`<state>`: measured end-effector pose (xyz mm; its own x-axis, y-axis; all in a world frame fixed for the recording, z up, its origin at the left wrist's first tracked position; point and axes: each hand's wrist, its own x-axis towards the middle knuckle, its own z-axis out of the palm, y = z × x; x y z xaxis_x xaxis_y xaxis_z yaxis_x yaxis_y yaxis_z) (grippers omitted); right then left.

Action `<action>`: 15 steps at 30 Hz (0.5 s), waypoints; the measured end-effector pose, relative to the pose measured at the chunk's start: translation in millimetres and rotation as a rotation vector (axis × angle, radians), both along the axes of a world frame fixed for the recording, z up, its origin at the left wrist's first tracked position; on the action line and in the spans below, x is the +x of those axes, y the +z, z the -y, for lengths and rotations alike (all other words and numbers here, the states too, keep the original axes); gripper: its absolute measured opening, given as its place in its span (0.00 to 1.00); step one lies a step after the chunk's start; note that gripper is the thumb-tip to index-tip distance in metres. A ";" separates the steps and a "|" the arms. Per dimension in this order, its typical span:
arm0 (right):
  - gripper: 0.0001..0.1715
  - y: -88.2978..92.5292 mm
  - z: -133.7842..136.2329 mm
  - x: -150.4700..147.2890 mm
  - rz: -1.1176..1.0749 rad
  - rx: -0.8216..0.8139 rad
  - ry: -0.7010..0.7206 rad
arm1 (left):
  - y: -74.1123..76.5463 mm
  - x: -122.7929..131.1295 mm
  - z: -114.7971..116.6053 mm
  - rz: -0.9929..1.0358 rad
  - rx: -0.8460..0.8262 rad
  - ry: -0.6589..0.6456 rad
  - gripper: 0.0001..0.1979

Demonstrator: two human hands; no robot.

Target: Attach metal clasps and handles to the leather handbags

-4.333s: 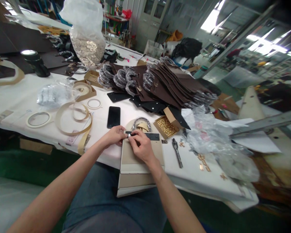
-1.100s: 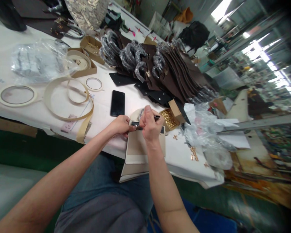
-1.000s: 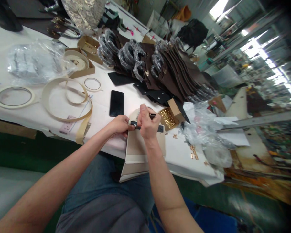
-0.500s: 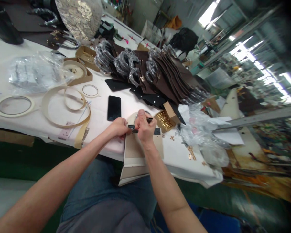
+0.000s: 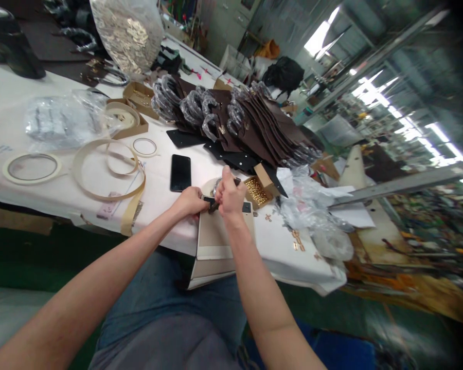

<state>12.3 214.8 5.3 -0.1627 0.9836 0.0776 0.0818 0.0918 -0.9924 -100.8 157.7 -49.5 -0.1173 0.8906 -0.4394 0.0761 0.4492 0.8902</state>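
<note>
Near the table's front edge lies a beige bag panel (image 5: 216,231) with a dark strip along its far edge, its lower part hanging over my lap. My left hand (image 5: 192,201) is closed, thumb and fingers pinching the panel's far left corner. Beside it my right hand (image 5: 230,194) makes a fist round a dark hand tool (image 5: 213,207). One end of the tool shows above the fist, and the other meets the dark strip close to my left fingertips. Its exact kind is hidden by the fingers. Something round and shiny lies partly hidden behind my right hand.
A small carton of gold fittings (image 5: 256,191) stands right of my hands, with loose gold pieces (image 5: 298,239) nearby. Left are a phone (image 5: 180,172) and tape rolls (image 5: 33,168). Brown bags with wrapped handles (image 5: 250,121) are stacked behind; plastic wrapping (image 5: 308,205) lies right.
My right hand has tilted the tool, and its dark lower end now shows more plainly by my left fingertips. My left hand keeps its pinch. The whole view has shifted slightly.
</note>
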 end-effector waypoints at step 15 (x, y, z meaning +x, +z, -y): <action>0.43 14.9 -20.1 0.9 -0.139 -0.210 0.044 | -0.9 -3.3 -1.3 0.228 -0.073 0.001 0.16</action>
<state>13.2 234.9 20.1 -0.2076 0.9727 -0.1033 -0.0559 -0.1172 -0.9915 -104.1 159.0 -50.4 -0.0089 0.8554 -0.5178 -0.1238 0.5129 0.8494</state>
